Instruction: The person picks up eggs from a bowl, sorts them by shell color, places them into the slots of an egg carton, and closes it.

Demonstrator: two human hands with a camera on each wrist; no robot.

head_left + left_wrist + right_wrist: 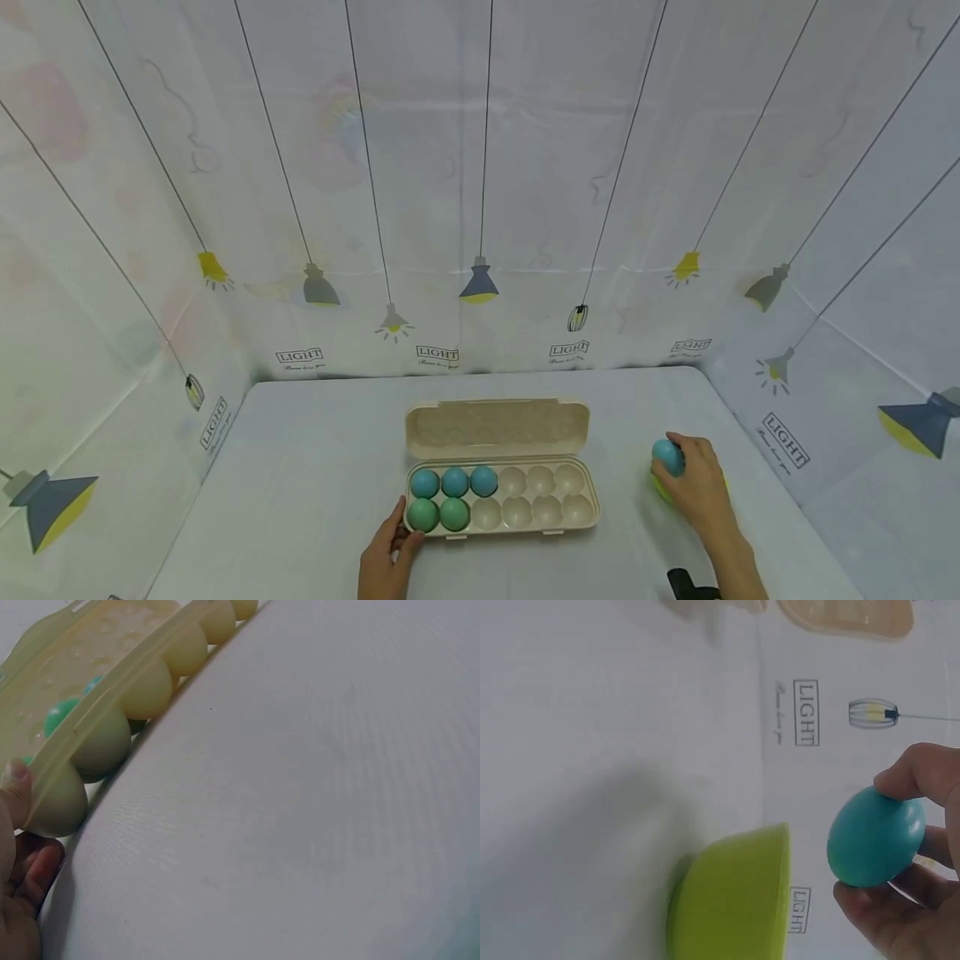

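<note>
My right hand (703, 490) pinches a blue egg (874, 836) between thumb and fingertips. It holds the egg above the rim of a lime-green bowl (731, 900), which the hand mostly covers in the head view. An opened beige egg carton (517, 532) lies in the middle of the table, its lid folded to the back. Three blue eggs (454, 482) fill the left end of its back row, and two green eggs (454, 514) sit before them. At the carton's front left corner, my left hand (388, 557) grips the edge, thumb on the rim and fingers curled beside it.
The white table (300, 483) meets a cloth backdrop (420, 167) printed with hanging lamps at the back and sides. Several vacant cups (540, 481) make up the carton's right part. A black strap (684, 583) shows at my right wrist.
</note>
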